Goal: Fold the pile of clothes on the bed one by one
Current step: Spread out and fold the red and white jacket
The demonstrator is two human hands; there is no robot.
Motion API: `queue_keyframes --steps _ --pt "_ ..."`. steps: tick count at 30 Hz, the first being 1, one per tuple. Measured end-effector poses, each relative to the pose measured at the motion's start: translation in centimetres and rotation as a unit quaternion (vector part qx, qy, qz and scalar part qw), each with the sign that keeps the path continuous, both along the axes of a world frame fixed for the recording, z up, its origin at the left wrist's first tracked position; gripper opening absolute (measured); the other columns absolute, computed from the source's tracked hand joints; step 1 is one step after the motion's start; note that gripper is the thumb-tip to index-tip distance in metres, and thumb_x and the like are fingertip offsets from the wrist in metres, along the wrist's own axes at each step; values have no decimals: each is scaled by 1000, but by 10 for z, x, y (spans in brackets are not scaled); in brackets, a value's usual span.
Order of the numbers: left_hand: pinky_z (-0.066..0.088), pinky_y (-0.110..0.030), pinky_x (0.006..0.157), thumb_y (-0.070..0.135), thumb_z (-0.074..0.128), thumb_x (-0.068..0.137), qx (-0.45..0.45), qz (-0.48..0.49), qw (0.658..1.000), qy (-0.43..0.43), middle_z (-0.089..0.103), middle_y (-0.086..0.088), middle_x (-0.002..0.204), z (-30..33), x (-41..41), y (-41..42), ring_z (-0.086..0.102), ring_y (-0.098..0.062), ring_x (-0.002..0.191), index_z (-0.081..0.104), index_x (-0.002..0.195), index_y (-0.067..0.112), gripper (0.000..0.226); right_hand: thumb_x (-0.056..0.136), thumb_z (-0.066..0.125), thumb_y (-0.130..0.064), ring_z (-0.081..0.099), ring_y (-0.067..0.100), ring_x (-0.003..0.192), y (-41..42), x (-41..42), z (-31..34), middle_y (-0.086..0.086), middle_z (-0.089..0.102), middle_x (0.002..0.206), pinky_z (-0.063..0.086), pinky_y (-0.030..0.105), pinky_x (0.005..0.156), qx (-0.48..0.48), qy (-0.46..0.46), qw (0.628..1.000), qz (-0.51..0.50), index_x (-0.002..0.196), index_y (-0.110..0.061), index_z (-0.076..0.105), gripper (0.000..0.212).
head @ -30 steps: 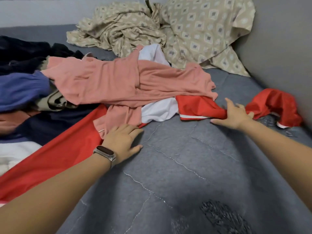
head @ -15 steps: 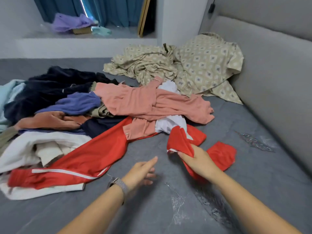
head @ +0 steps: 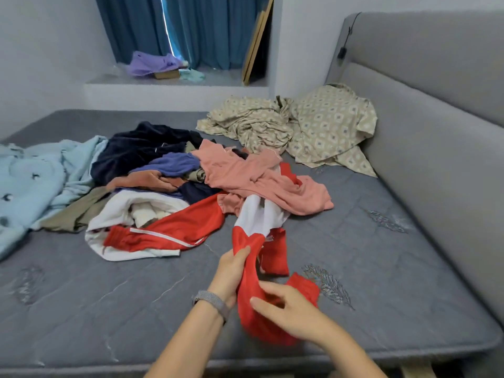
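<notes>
— What do we see on the bed (head: 114, 304) at this moment?

— We see a person's two bare hands working a red-and-white garment (head: 255, 257) near the bed's front edge. The left hand (head: 231, 271), with a grey band (head: 214, 302) at the wrist, has its fingers closed around a bunched red part of the cloth. The right hand (head: 286, 309) pinches the same red fabric lower down, thumb on top, fingers curled under.

— And where does that garment lie?

— We find its gathered red end lifted between the hands, while its white section runs back to the pile of clothes (head: 169, 186) at the middle of the bed and disappears under a pink garment (head: 261, 181). One red sleeve stretches to the left, lying flat with a white stripe along it, on top of a white piece (head: 136, 211).

— What else is in the pile?

— We make out a dark navy garment (head: 141, 151), a purple one (head: 169, 165) and an olive one (head: 79, 211), all touching or overlapping. A light blue fabric (head: 35, 175) spreads at the bed's left edge. A beige patterned cloth (head: 313, 126) is crumpled at the far right corner, against the grey padded headboard (head: 436, 132).

— And beyond the bed?

— We see blue curtains (head: 196, 28) above a ledge, where a lilac cloth (head: 152, 64) lies.
</notes>
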State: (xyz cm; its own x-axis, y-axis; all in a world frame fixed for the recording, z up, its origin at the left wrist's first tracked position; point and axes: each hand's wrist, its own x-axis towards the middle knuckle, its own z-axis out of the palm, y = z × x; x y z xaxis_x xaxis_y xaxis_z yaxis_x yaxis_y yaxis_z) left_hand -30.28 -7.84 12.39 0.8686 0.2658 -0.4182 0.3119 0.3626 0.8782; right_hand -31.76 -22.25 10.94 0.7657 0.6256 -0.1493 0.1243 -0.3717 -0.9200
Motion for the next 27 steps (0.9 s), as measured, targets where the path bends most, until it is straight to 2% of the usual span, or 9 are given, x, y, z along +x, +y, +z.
queue_keyframes --steps 3,5,10,12,14,17,20,24,27 --pt "54 -32 80 15 50 97 67 -47 996 -37 72 -12 100 30 -20 3 69 -24 88 68 107 7 22 91 60 -2 60 -12 89 -18 0 -13 -18 70 94 46 24 93 32 -8 985 -171 95 -26 65 25" --pt "52 -36 89 18 52 97 110 -84 987 -78 74 -9 99 58 -32 0 68 -27 97 71 101 14 20 83 66 8 60 -3 90 -25 4 -23 -2 61 106 46 31 95 23 33 972 -233 107 -20 56 39" --pt "53 -19 67 20 47 99 141 -190 950 -204 72 0 76 145 -61 -7 65 -7 69 68 93 10 24 46 85 -33 35 34 133 -10 9 -15 16 35 137 34 41 106 -55 19 945 -322 149 -25 19 123" --pt "49 -15 55 22 44 100 123 -191 945 -235 65 7 59 172 -62 -1 59 -1 54 63 83 14 27 39 74 -62 50 32 121 -3 16 -2 10 51 128 44 41 100 -66 -6 953 -296 131 -33 44 102" --pt "56 -25 66 27 44 100 97 -152 952 -246 69 2 70 194 -53 17 63 -6 62 64 92 13 26 60 56 -85 65 22 88 4 27 25 -3 64 89 57 45 80 -26 24 957 -287 95 -33 61 63" --pt "57 -34 76 33 41 101 47 -82 969 -230 70 -7 96 216 -26 64 69 -14 78 60 114 11 32 98 37 -56 64 16 64 -2 65 88 -2 61 68 54 44 49 198 240 887 -342 90 -19 56 42" --pt "58 -29 70 37 41 101 56 -24 980 -187 68 -4 94 236 -7 103 69 -9 71 57 113 16 30 104 35 -32 65 19 86 -21 101 172 1 55 77 54 57 51 312 183 878 -315 75 -15 46 36" --pt "59 -31 67 36 40 101 40 -37 975 -215 71 -7 91 268 10 105 71 -15 77 58 112 10 34 91 63 -33 59 19 98 -8 106 212 8 58 106 56 54 65 144 25 968 -203 96 -19 57 16" --pt "58 -39 80 40 40 101 64 -87 962 -251 70 -10 96 298 13 86 68 -22 86 62 98 9 38 73 80 -39 55 23 114 21 82 169 1 47 132 54 44 66 -15 28 996 -80 135 -44 35 77"
